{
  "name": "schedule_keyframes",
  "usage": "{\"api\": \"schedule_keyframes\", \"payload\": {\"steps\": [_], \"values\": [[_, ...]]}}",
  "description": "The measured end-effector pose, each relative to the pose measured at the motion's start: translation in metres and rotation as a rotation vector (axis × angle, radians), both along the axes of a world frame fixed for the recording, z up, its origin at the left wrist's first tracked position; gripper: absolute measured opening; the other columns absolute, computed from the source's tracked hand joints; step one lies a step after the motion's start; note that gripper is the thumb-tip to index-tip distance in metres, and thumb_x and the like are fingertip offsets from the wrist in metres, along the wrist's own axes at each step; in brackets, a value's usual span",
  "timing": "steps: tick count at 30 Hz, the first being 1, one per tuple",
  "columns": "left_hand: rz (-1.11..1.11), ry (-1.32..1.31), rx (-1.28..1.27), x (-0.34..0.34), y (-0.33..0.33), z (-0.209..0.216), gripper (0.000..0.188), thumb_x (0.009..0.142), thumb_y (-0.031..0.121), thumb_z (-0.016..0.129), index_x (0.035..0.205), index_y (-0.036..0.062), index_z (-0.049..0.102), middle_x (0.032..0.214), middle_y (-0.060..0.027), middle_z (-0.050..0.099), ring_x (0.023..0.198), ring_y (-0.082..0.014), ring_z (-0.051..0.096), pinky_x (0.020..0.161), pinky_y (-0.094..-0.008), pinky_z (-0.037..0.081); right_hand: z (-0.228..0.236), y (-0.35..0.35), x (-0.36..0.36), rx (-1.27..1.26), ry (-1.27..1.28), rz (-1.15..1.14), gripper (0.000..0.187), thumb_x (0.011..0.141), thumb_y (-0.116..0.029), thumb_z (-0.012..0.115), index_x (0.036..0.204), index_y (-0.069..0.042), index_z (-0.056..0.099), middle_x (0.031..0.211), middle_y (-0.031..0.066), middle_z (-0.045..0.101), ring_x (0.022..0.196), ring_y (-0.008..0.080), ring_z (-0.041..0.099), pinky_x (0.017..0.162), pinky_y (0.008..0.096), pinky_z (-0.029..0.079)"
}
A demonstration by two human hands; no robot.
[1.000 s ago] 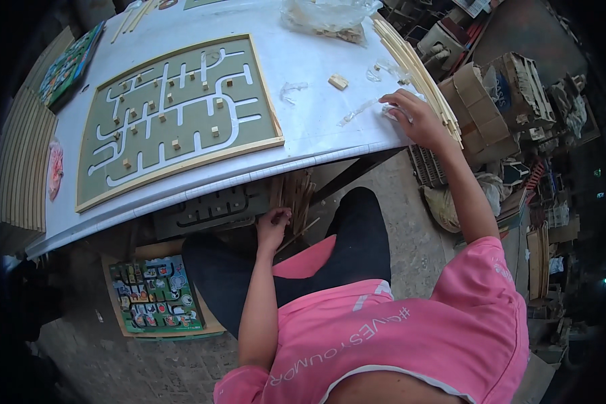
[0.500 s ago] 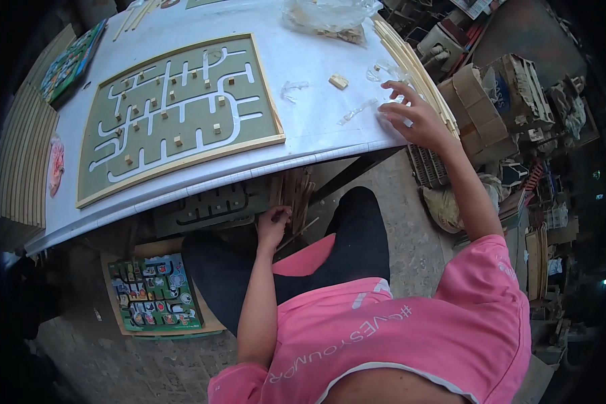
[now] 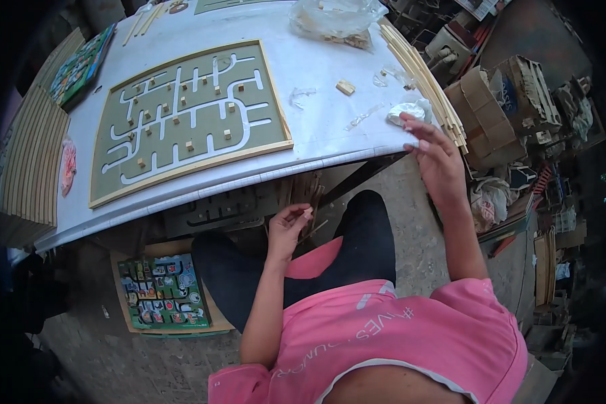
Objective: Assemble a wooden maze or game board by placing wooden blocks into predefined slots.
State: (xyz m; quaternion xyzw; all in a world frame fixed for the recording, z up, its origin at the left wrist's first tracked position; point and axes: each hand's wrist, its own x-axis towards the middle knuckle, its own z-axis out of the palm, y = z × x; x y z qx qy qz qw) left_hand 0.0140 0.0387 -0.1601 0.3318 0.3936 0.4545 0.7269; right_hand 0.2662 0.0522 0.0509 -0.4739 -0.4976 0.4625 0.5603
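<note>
Right hand (image 3: 419, 136), fingers loosely apart, hovers beside white wad (image 3: 405, 112), probably set near table (image 3: 330, 128) edge for reach; left hand (image 3: 288, 227) narrow, cannot tell if holding anything.

This is a woodworking workshop. On the counter (image 3: 316, 131), left of the right hand (image 3: 427, 138), lies a grooved, framed board (image 3: 202, 118) set with little wooden cubes (image 3: 227, 135); farther left stands a tall stack of thin panels (image 3: 34, 158). Just beyond that hand runs a bundle of pale wood strips (image 3: 427, 84), and a clear bag (image 3: 337, 23) of small wooden pieces sits farther ahead. Beyond and to the hand's right are a battered cardboard box (image 3: 481, 111) and piled odds and ends. The far right is dim, but seems to hold more clutter (image 3: 552, 262).
</note>
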Motion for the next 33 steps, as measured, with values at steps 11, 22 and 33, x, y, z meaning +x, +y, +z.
{"api": "schedule_keyframes", "payload": {"steps": [11,22,33], "values": [[0.022,-0.577,0.42,0.023,-0.015,0.178,0.021,0.085,-0.002,0.067,0.105,-0.0047,0.06,0.099,-0.0141,0.068,0.095,-0.0185,0.066,0.087,-0.029,0.053,0.015,-0.069,-0.08,0.221,0.12,0.12,0.045,0.083,-0.027,0.063,0.118,0.0,0.056,0.14,0.0253,0.038,0.13,0.0319,0.038,0.103,0.0426,0.034],[0.034,-0.497,0.462,0.023,-0.028,0.187,0.022,0.081,-0.002,0.071,0.101,-0.0039,0.062,0.094,-0.0117,0.068,0.088,-0.0137,0.065,0.076,-0.022,0.051,0.028,-0.072,-0.083,0.438,-0.305,0.084,0.034,0.08,-0.022,0.069,0.109,-0.004,0.066,0.136,0.0221,0.045,0.128,0.0284,0.04,0.1,0.0382,0.029],[0.012,-0.522,0.359,0.021,-0.033,0.194,0.019,0.086,0.005,0.069,0.1,-0.0054,0.062,0.092,-0.0134,0.069,0.084,-0.0148,0.066,0.077,-0.0252,0.053,0.022,-0.065,-0.075,0.623,-0.482,-0.005,0.031,0.078,-0.028,0.069,0.101,-0.007,0.071,0.132,0.0272,0.047,0.125,0.0347,0.042,0.103,0.0452,0.029]]}}
